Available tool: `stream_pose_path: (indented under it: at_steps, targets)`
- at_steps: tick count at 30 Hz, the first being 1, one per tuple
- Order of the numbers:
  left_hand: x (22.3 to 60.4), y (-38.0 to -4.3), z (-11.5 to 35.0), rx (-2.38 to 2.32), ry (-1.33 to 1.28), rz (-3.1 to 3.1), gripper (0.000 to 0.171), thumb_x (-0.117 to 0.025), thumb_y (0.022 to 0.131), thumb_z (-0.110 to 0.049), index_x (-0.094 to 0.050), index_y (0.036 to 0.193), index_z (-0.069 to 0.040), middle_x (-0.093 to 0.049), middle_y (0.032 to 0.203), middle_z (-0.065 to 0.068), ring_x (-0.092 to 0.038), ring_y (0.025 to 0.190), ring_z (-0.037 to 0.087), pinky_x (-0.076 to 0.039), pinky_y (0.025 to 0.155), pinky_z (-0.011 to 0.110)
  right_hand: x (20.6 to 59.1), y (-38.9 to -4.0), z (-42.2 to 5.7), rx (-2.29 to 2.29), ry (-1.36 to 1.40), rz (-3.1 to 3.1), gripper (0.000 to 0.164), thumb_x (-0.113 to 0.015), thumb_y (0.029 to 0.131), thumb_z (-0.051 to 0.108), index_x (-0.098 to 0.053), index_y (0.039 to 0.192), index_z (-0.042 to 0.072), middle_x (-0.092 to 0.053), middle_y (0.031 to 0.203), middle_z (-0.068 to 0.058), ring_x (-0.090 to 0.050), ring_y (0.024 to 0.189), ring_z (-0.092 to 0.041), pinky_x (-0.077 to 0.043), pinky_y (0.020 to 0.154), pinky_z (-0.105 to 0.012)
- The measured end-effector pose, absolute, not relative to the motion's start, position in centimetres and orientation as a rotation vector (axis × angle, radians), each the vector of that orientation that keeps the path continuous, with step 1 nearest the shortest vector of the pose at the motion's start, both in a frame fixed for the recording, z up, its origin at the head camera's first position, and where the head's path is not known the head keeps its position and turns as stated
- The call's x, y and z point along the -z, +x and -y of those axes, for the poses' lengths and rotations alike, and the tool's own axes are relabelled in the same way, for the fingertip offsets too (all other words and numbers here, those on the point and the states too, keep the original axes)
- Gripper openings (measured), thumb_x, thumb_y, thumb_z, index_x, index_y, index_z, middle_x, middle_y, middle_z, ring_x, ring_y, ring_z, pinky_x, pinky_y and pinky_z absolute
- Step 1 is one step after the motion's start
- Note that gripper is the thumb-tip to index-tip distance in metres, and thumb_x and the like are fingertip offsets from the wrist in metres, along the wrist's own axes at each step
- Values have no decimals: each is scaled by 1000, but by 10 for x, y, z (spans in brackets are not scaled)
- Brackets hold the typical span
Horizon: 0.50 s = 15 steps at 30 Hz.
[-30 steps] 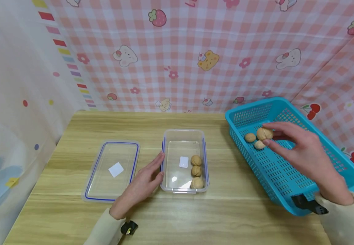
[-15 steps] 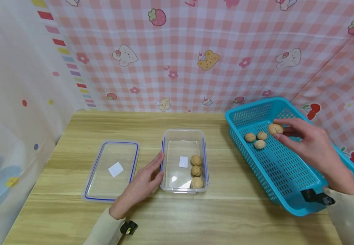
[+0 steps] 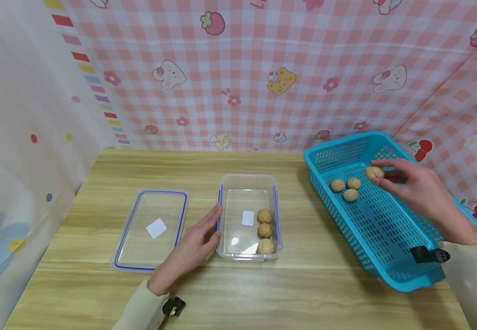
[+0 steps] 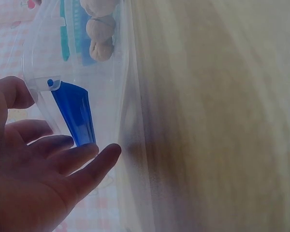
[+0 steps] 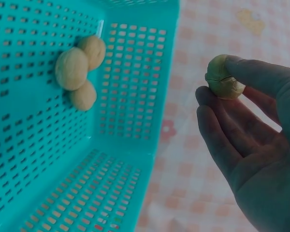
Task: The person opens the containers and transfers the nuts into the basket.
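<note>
Between thumb and fingers my right hand (image 3: 422, 190) pinches a walnut (image 3: 374, 173), held up over the blue basket (image 3: 347, 233). Three more walnuts (image 5: 71, 69) lie grouped on the basket floor, as the right wrist view shows. My left hand (image 3: 191, 243) rests with extended fingers against the left side of a clear plastic container (image 3: 238, 181). In the left wrist view its fingertips are at the blue side latch (image 4: 77, 113). Three walnuts (image 3: 265, 230) stand in a row along the container's right wall, beside a small white label (image 3: 247, 218).
A clear lid (image 3: 152, 252) with a blue seal lies on the wooden table (image 3: 263, 298), left of the container, with a white square (image 3: 156, 228) on it. Behind the table hangs a pink checked cloth (image 3: 238, 68).
My right hand has drawn the walnut right and slightly up, away from the three others in the basket, and it has turned a little. The left hand has stayed put.
</note>
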State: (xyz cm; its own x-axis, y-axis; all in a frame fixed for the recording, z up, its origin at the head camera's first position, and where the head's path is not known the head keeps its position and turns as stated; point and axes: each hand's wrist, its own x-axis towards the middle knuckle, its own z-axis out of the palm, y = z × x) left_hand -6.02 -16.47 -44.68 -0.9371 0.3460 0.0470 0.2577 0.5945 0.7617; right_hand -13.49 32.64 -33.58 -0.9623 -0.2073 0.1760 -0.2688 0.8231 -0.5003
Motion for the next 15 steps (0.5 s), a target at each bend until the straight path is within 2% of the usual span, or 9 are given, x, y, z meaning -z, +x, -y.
stream_pose_path:
  at_steps: [2,5,7,9,10,12,15]
  targets:
    - [447,-60,165,-1270,510,-2706,61,-59,104,-12,-33,159,-4,-27,167,9,-31,151,28,-28,122,44,338,-139,-329,-799,385,2903,41,-76,96,20,-68,136,14,-70,123,-20,-47,90,28,-36,74,4]
    - [447,-61,164,-1273,501,-2699,61,-59,104,-12,-33,159,-5,-27,167,8,-30,152,26,-28,123,42,341,-145,-333,-766,408,2914,41,-77,96,20,-69,135,12,-70,124,-20,-58,89,19,-37,73,4]
    - [447,-61,164,-1272,506,-2702,61,-59,104,-12,-33,159,-4,-27,167,9,-30,151,27,-28,123,43,343,-148,-336,-736,420,2920,39,-77,95,20,-70,133,12,-70,125,-19,-68,90,6,-37,73,3]
    - [447,-61,164,-1270,512,-2706,61,-59,104,-11,-33,159,-3,-27,167,10,-30,151,27,-28,123,44,345,-152,-339,-715,433,2937,38,-76,96,21,-70,132,11,-70,126,-20,-75,94,-15,-38,72,0]
    - [447,-60,164,-1271,514,-2707,61,-59,104,-11,-33,159,-3,-27,167,10,-30,152,28,-28,123,44,346,-153,-340,-709,434,2948,37,-76,96,21,-70,132,11,-70,126,-20,-75,96,-19,-40,71,-1]
    - [447,-60,164,-1270,517,-2710,61,-59,104,-11,-33,159,-2,-27,167,10,-31,152,29,-28,122,45,349,-156,-343,-709,441,2972,37,-74,98,22,-69,132,9,-69,126,-23,-74,100,-37,-43,69,-6]
    - [448,-61,164,-1266,526,-2718,61,-59,104,-11,-33,159,-2,-27,167,11,-31,151,30,-28,122,46,354,-161,-347,-737,436,3018,38,-72,99,22,-67,134,6,-67,127,-26,-71,103,-42,-46,68,-9]
